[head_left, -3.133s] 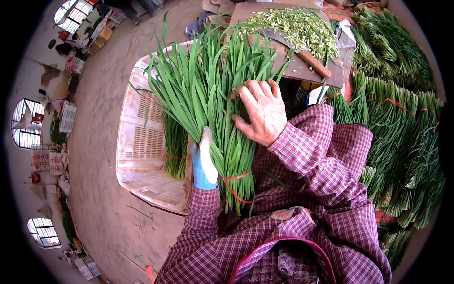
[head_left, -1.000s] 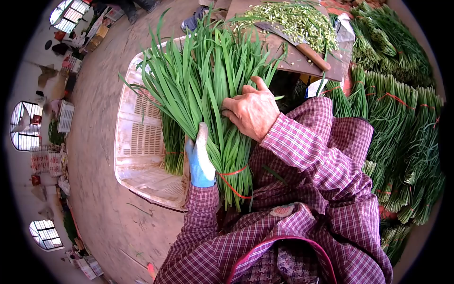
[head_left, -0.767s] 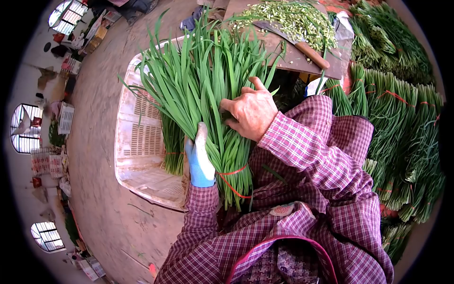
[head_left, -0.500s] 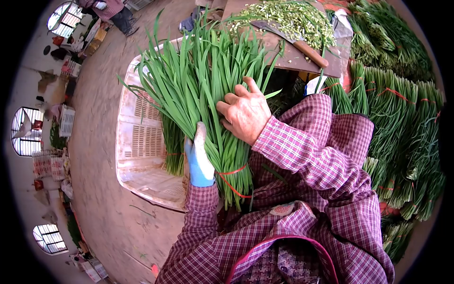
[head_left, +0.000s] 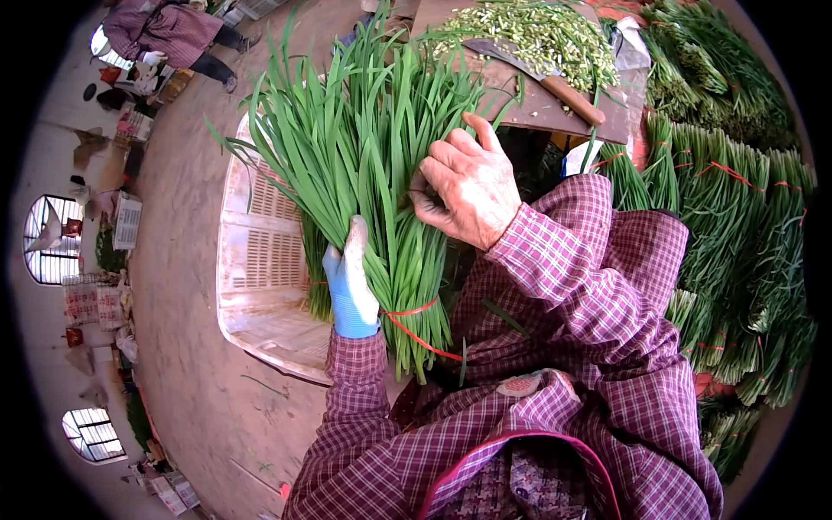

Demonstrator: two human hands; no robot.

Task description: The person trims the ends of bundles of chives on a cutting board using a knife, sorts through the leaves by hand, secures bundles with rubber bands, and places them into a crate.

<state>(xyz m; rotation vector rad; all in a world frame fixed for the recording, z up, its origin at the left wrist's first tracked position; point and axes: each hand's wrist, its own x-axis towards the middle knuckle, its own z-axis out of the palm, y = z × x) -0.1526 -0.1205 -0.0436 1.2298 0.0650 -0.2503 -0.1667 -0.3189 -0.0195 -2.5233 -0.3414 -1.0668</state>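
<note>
A large bunch of long green leaves stands upright before me, with a red tie round its lower end. My left hand, in a blue and white glove, is wrapped round the left side of the bunch, its thumb in front. My bare right hand is at the bunch's right edge with its fingers curled. Thumb and bent fingers come together there; whatever lies between them is too small to make out. Behind the bunch is a white slatted crate with another tied bunch inside.
A brown board at the top holds chopped stalk ends and a knife with a wooden handle. Many tied green bunches are stacked at the right. Another person is at the upper left, beyond the floor.
The bunch and my left hand have shifted slightly left. My right hand has moved up and right, its fingers now curled in. The other person has come further into view at the upper left.
</note>
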